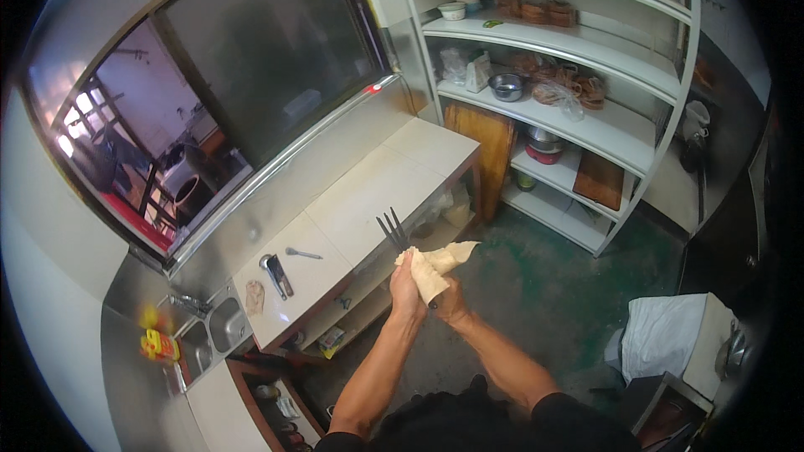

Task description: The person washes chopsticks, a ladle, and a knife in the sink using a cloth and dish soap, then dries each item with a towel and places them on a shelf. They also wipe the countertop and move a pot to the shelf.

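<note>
A dark pronged kitchen utensil (pixel 394 233) is held up in front of me, with its prongs pointing away. My left hand (pixel 405 292) grips it through a cream cloth (pixel 428 276) wrapped around its middle. My right hand (pixel 452 302) is on the cloth at the near end, where a dark handle tip pokes out. The cloth hides most of the handle, and one corner sticks out to the right. On the tiled counter (pixel 342 207) to the left lie a metal ladle (pixel 276 276), a dark-handled utensil beside it, a small grey utensil (pixel 304 254) and a crumpled rag (pixel 254 298).
A double sink (pixel 226 324) and a yellow-and-red container (pixel 160 345) are at the lower left. White shelves (pixel 553 50) with bowls, a metal basin (pixel 506 86) and bagged goods stand at the back. A wooden board (pixel 478 154) leans beside them. A white cloth-covered object (pixel 662 333) is at right.
</note>
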